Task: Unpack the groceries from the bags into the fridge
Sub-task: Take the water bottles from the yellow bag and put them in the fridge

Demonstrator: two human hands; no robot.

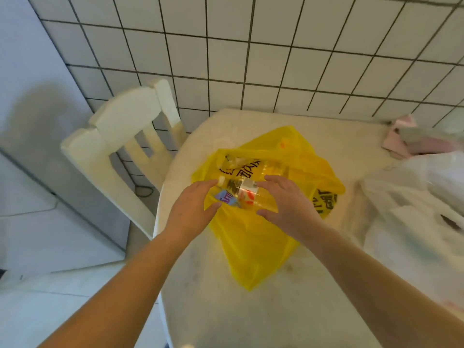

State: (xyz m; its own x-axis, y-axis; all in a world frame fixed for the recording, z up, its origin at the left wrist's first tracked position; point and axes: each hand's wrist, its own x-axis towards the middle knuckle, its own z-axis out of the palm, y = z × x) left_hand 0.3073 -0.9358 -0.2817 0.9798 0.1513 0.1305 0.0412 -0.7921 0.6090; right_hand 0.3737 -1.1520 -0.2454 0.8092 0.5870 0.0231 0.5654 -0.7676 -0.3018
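A yellow plastic bag (253, 237) with black print lies on the white table (251, 310), its mouth pointing away from me. In the mouth lies a clear bottle (241, 190) with a white cap and an orange-and-white label, beside a purple-blue packet (226, 198). My left hand (190, 209) is at the left edge of the bag's mouth, fingers straight and reaching to the bottle's cap, thumb on the yellow plastic. My right hand (286, 199) spans the bottle's body, fingers over its far side and thumb on its near side.
White plastic bags (414, 209) are heaped on the right of the table, with a pink packet (401, 139) behind them. A cream wooden chair (120, 146) stands left of the table against the tiled wall. A grey-white appliance (37, 121) fills the far left.
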